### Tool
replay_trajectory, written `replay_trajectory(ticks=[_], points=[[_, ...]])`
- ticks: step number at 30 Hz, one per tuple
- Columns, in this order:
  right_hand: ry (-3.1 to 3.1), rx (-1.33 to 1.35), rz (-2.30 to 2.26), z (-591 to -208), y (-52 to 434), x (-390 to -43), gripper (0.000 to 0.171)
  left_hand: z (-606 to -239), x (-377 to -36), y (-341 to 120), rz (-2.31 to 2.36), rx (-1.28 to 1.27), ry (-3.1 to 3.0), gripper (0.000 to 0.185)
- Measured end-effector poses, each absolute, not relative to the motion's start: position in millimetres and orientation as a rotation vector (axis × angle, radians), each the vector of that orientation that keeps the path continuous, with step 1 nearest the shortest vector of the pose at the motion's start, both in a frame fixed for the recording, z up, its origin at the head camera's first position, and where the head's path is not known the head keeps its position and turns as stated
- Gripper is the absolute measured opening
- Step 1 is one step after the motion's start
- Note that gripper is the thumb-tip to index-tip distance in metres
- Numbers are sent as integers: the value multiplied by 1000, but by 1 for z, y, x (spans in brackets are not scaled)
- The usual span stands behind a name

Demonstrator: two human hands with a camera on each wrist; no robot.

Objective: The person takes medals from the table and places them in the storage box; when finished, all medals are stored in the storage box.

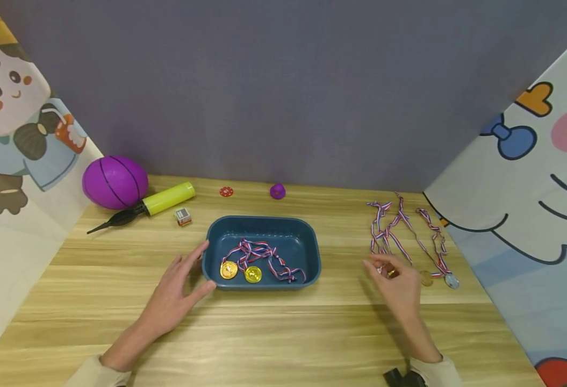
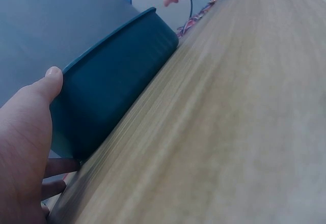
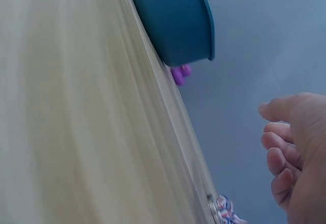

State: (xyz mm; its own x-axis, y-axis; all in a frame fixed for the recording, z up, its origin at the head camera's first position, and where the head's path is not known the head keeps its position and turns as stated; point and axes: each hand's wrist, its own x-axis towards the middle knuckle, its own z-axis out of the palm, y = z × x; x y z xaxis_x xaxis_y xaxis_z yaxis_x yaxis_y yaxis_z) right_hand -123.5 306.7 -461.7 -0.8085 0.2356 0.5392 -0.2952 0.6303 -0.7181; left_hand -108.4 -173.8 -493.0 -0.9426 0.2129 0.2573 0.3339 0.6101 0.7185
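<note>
A dark blue tray point(image 1: 312, 252) sits mid-table with two gold medals point(image 1: 229, 270) and their striped ribbons point(image 1: 256, 252) inside. My left hand point(image 1: 200, 269) rests against the tray's left end, fingers straight, thumb at the front corner. The left wrist view shows the thumb point(image 2: 51, 79) on the tray wall point(image 2: 117, 76). To the right, several loose medals with ribbons point(image 1: 399, 231) lie on the wood. My right hand point(image 1: 385, 271) hovers over a gold medal point(image 1: 391, 273), fingers loosely curled. The right wrist view shows nothing inside those fingers point(image 3: 277, 147).
At the back left lie a purple ball point(image 1: 114, 182), a yellow pump point(image 1: 159, 203) and a small box point(image 1: 183, 216). A red chip point(image 1: 226, 191) and a small purple toy point(image 1: 277, 191) sit by the grey back wall. Cartoon panels close both sides.
</note>
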Motion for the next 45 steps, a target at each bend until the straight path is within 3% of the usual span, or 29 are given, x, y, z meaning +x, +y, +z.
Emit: replay_trajectory(ticks=[12,28,40,45], points=[[-2383,-82,1039,-466,336,-117,14,-492,-107,-174,-1247,-453,-2688,86],[-2616,-104,808,-474,354,-114,30,-491,-108,-174,-1244,-449,-2696,86],[-2701,157,907,-480,348,-115,26,-492,-109,-173,-1245,-453,-2693,86],[-2726,112,934,-481,347,-114,31,-491,-109,-174,-1250,-446,-2693,86]])
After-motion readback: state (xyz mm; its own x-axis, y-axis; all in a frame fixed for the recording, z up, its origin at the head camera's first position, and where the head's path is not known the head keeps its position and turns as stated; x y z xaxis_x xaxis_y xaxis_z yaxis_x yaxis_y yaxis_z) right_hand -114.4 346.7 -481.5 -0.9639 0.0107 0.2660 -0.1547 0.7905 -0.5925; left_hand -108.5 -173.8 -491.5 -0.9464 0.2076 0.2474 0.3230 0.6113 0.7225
